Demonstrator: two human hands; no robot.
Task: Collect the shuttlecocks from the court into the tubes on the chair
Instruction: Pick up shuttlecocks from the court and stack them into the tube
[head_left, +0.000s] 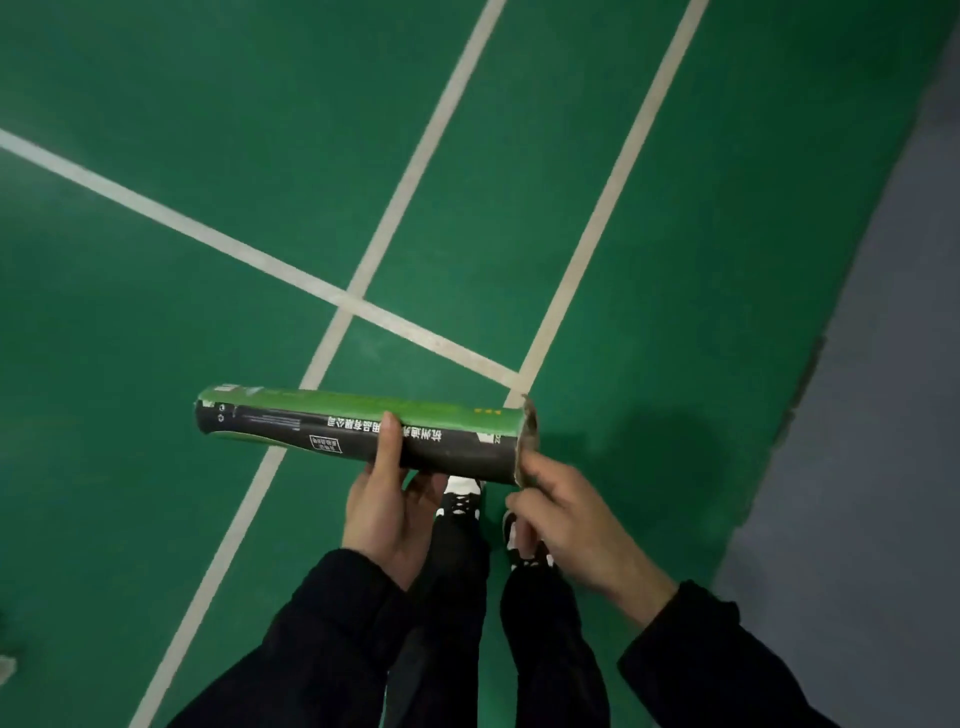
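A green and black shuttlecock tube (311, 423) lies almost level in front of me, above the court floor. My left hand (384, 512) grips it from below near its middle, thumb over the black side. My right hand (561, 512) is at the tube's ragged right end (529, 441), fingertips touching the torn rim. I cannot tell whether anything is pinched between those fingers. No shuttlecock shows plainly. The chair is out of view.
Green court floor (208, 104) with white lines (431, 156) crossing under the tube. A grey floor strip (883, 415) runs along the right. My black-trousered legs and black-and-white shoes (460, 501) stand below the tube. A small pale object (6, 667) sits at the left edge.
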